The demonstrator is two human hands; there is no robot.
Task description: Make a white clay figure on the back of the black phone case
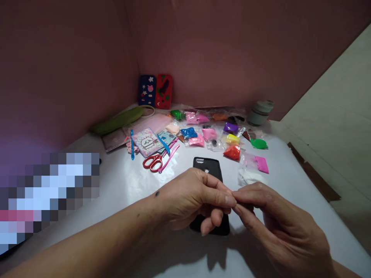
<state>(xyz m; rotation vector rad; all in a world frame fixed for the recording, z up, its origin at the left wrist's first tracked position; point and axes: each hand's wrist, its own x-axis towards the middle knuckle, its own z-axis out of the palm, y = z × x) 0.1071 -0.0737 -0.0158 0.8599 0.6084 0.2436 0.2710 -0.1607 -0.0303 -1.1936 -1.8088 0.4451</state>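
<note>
My left hand [194, 199] and my right hand [278, 227] meet fingertip to fingertip above a black phone case [207, 168] lying flat on the white table [116, 193]. Both hands are pinched closed at the point where they touch. What sits between the fingertips is too small and too hidden to name. The lower half of the black case is covered by my left hand.
Several small bags of coloured clay [232, 151] lie spread behind the case. Red scissors [153, 160], blue and pink modelling tools [132, 144], sticker cards [147, 142], two decorated phone cases [155, 91] against the wall, a grey-green container [259, 112] and a blurred patch [46, 197] at left.
</note>
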